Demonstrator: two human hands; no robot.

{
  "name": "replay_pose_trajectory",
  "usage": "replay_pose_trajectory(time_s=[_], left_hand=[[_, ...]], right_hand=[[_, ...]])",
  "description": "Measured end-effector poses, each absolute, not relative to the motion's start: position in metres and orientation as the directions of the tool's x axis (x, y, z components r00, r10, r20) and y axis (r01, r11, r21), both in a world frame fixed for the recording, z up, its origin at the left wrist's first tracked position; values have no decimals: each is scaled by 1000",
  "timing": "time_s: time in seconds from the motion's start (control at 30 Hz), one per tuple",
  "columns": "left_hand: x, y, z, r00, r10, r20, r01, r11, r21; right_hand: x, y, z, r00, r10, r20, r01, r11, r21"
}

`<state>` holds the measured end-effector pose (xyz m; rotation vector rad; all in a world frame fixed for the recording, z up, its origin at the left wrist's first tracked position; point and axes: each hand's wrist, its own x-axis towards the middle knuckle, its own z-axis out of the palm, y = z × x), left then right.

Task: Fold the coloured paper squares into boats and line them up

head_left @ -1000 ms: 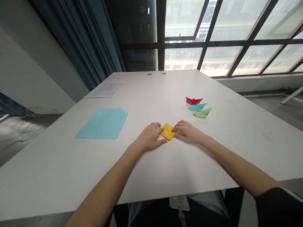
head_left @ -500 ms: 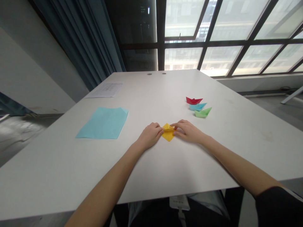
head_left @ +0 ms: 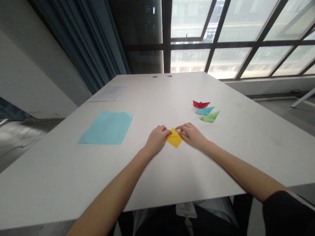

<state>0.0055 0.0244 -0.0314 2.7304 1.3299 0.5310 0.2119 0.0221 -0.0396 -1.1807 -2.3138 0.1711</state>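
A small folded piece of yellow paper (head_left: pixel 175 141) lies on the white table in front of me, one corner pointing toward me and a crease running across its middle. My left hand (head_left: pixel 159 138) is closed at its left corner, thumb and fingers pressed on the edge. At the right, my right hand (head_left: pixel 191 133) has its thumb and fingertips on the paper's upper right edge. Fingertips cover both side corners. Beyond my right hand sit three folded paper boats: a red one (head_left: pixel 200 105), a blue one (head_left: pixel 205 111) and a green one (head_left: pixel 210 117).
Light blue square sheets of paper (head_left: pixel 105 128) lie to the left. Farther back is a printed white sheet (head_left: pixel 108 93). The white table (head_left: pixel 157 177) reaches toward the windows; a blue curtain (head_left: pixel 86 39) hangs at the left.
The raised yellow flap now lies flatter against the paper. Both hands have shifted slightly up, and my fingers press nearer its upper edges. The boats and blue sheets stay put.
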Motion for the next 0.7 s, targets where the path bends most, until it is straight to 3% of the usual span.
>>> replay_pose_trajectory(time_s=[0.2,0.7], left_hand=[[7,28,-34,689,676,259,655,-735,177],[8,29,-37,664,711,233,684,-703,195]], right_hand=[[211,24,-43,-508,768,389,732,624,-275],[221,24,-41,-532,796,287,760,599,-253]])
